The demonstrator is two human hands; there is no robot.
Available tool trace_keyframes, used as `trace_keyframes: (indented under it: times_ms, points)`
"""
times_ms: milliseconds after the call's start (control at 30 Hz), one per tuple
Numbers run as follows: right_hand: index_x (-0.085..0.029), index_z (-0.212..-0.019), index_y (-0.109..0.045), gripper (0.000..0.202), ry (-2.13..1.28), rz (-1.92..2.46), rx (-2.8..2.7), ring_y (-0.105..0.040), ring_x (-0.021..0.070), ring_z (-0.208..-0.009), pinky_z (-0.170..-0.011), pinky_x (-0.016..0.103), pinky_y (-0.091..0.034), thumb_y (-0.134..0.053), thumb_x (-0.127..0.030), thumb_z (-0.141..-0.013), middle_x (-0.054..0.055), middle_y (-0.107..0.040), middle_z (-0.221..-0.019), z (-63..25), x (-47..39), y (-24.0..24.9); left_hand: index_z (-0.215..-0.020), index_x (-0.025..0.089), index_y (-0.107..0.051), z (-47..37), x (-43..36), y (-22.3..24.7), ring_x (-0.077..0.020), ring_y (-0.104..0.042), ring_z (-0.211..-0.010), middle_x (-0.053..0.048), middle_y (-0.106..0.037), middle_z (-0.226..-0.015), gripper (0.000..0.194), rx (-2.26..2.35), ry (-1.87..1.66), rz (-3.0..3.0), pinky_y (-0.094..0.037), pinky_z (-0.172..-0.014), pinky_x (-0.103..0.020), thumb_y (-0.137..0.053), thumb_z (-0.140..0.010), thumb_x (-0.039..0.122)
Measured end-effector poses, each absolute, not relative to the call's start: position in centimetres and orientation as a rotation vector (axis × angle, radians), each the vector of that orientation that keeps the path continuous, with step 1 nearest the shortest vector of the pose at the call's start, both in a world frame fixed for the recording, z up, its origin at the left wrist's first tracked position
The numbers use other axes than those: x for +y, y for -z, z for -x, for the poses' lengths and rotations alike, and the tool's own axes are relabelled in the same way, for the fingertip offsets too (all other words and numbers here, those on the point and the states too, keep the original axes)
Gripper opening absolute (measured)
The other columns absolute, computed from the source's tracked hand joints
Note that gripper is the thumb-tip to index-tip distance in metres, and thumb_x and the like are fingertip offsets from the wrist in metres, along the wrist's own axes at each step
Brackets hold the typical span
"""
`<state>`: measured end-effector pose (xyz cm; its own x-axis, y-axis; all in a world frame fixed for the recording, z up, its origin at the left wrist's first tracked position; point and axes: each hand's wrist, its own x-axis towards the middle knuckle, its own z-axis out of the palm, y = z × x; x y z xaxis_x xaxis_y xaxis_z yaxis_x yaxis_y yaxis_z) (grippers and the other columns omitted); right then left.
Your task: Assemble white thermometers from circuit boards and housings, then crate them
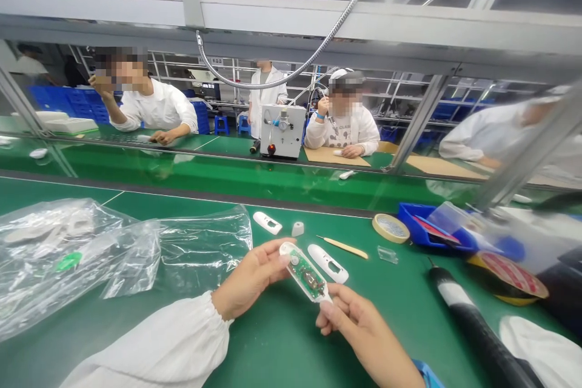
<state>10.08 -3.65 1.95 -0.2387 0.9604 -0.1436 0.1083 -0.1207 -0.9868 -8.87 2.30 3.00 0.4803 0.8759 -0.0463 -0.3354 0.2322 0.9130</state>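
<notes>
Between my two hands is a slim white plastic housing with a green circuit board (307, 273) showing in its open face. My left hand (259, 270) pinches its upper end with thumb and fingers. The narrow lower end is gripped by my right hand (348, 315). Just beyond it on the green bench lies a white cover (328, 263) with an oblong cutout. A similar white cover (267, 222) and a small white cap (297, 229) lie farther back. A thin pointed tool with a yellowish handle (345, 247) rests to the right of them.
Clear plastic bags (204, 248) with white parts spread over the left. On the right are a tape roll (390, 228), a blue bin (431, 230), a black electric screwdriver (468, 321) and a striped tape roll (509, 279). Several people sit or stand beyond the frame rail.
</notes>
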Motion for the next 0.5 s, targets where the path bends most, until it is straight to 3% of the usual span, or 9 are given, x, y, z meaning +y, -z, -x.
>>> trace_keyframes:
  times_ms: [267, 500]
  points:
    - [-0.017, -0.086, -0.057, 0.029, -1.408, 1.3, -1.529, -0.051, 0.0131, -0.061, -0.062, 0.025, -0.04, -0.047, -0.044, -0.084, 0.0, -0.059, -0.064, -13.4, -2.9, -4.0, -0.101, 0.012, -0.061, 8.3, 1.7, -2.6, -0.0137, -0.064, -0.065, -0.007, -0.066, -0.076, 0.038, 0.724, -0.497, -1.123, -0.05, -0.065, -0.025, -0.055, -0.078, 0.041]
    - [-0.016, -0.085, -0.056, 0.032, -1.474, 1.234, -1.698, -0.05, 0.0132, -0.056, -0.058, 0.027, -0.041, -0.045, -0.046, -0.084, -0.002, -0.054, -0.058, -12.0, -1.9, -4.8, -0.094, 0.014, -0.058, 7.2, 0.4, -1.7, -0.012, -0.06, -0.052, -0.007, -0.064, -0.078, 0.03, 0.472, -0.274, -0.988, -0.048, -0.045, -0.023, -0.056, -0.077, 0.038]
